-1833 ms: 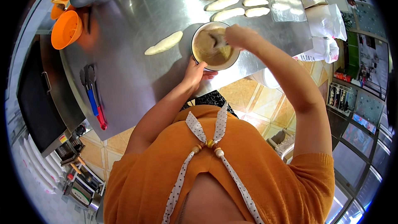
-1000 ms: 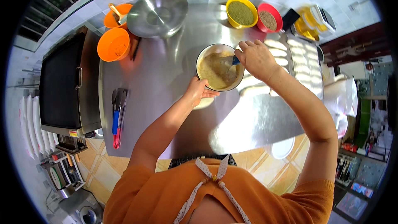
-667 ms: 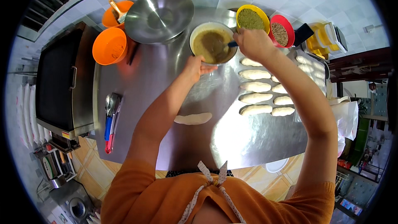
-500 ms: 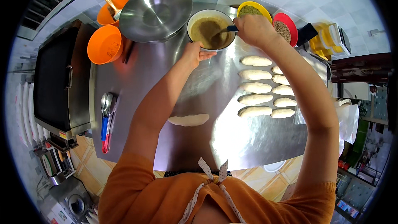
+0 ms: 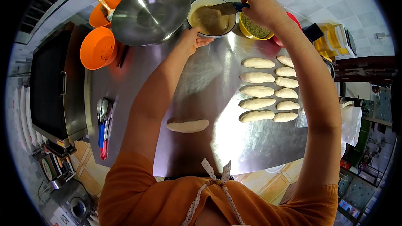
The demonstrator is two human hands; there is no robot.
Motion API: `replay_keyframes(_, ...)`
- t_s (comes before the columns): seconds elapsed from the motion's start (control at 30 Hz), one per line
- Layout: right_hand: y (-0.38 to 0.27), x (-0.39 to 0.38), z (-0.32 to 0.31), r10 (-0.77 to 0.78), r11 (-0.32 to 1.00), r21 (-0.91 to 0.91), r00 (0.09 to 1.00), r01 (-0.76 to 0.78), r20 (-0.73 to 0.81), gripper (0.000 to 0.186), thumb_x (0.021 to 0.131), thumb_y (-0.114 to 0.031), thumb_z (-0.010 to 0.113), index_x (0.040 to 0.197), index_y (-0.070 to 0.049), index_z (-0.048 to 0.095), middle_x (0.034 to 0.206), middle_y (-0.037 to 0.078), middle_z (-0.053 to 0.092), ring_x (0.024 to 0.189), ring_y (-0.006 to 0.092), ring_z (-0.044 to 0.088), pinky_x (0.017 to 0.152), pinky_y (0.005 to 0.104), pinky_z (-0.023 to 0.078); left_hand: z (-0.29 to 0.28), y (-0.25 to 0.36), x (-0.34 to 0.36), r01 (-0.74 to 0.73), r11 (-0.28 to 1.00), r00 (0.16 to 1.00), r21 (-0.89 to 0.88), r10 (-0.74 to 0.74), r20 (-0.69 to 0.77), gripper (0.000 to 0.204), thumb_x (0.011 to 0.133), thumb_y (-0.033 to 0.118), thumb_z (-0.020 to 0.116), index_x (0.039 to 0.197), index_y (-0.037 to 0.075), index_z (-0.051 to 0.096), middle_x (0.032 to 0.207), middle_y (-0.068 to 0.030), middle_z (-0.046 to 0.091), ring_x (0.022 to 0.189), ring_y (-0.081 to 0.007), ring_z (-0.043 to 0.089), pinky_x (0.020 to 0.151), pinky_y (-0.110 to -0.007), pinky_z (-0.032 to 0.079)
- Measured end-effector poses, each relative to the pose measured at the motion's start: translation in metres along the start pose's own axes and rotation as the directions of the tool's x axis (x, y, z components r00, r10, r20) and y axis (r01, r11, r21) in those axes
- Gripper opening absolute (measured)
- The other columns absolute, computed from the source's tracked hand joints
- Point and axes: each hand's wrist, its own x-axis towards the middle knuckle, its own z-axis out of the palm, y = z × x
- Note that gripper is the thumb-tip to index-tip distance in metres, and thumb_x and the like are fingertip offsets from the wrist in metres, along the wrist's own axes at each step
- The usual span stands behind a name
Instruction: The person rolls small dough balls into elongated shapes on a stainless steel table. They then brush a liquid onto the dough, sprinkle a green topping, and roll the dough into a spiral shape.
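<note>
My left hand (image 5: pixel 190 40) grips the near left side of a white, dark-rimmed bowl (image 5: pixel 204 1) at the back of the metal table. Brownish, creamy paste (image 5: pixel 204 20) fills much of it. Above the bowl's right part, my right hand (image 5: pixel 263 10) is closed on the dark handle of a spatula (image 5: pixel 226 8). The spatula's blade is coated with paste and tilts down to the left. A single long strip of pale dough (image 5: pixel 188 126) lies between my forearms. To the right, shaped dough pieces (image 5: pixel 257 91) lie in two columns, partly covered by my right forearm.
A large steel basin (image 5: pixel 153 14) and two orange bowls (image 5: pixel 95 52) stand at the back left. Tongs (image 5: pixel 106 121) lie near the left edge beside a black oven (image 5: pixel 50 88). A yellow bowl of green crumbs (image 5: pixel 256 29) and a half-hidden red bowl (image 5: pixel 293 16) sit at the back right.
My right hand has risen, lifting the spatula out of the paste so its blade now shows above the bowl. My left hand stays at the bowl. The whole view has shifted slightly.
</note>
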Motion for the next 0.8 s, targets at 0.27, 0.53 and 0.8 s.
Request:
replay_keyframes(0.27,-0.001,0.004,0.015,-0.046,0.997,0.066,0.999,0.045,0.003,0.020,0.081,-0.016,0.067,0.096,-0.003,0.070,0.084,0.021,0.069,0.081,0.0387,0.066,0.077,0.0440,0.053,-0.030,0.007,-0.071,-0.042,0.986,0.999,0.159,0.040,0.015,0.087,0.091,0.056,0.060,0.142,-0.009,0.030,0.131,-0.0282,0.053,0.098,-0.0316,0.069,0.079,-0.038,0.056)
replay_keyframes(0.53,0.004,0.000,0.018,0.013,0.983,0.182,1.000,-0.016,0.020,0.020,0.079,-0.015,0.069,0.094,-0.002,0.072,0.087,0.020,0.069,0.084,0.0382,0.066,0.078,0.0438,0.053,-0.108,0.048,-0.128,-0.014,0.999,0.988,0.036,0.019,-0.152,0.064,0.098,0.059,0.042,0.097,-0.001,0.061,0.098,-0.0214,0.071,0.079,-0.0257,0.072,0.063,-0.033,0.055)
replay_keyframes(0.8,0.001,-0.007,0.006,0.046,0.975,0.218,0.999,-0.041,-0.017,0.021,0.079,-0.015,0.069,0.094,-0.001,0.072,0.088,0.021,0.070,0.084,0.0378,0.067,0.080,0.0430,0.053,-0.111,0.070,-0.133,0.043,0.990,0.975,0.136,-0.011,-0.222,0.048,0.104,0.042,0.038,0.083,0.005,0.061,0.095,-0.0175,0.073,0.074,-0.0229,0.072,0.058,-0.029,0.054)
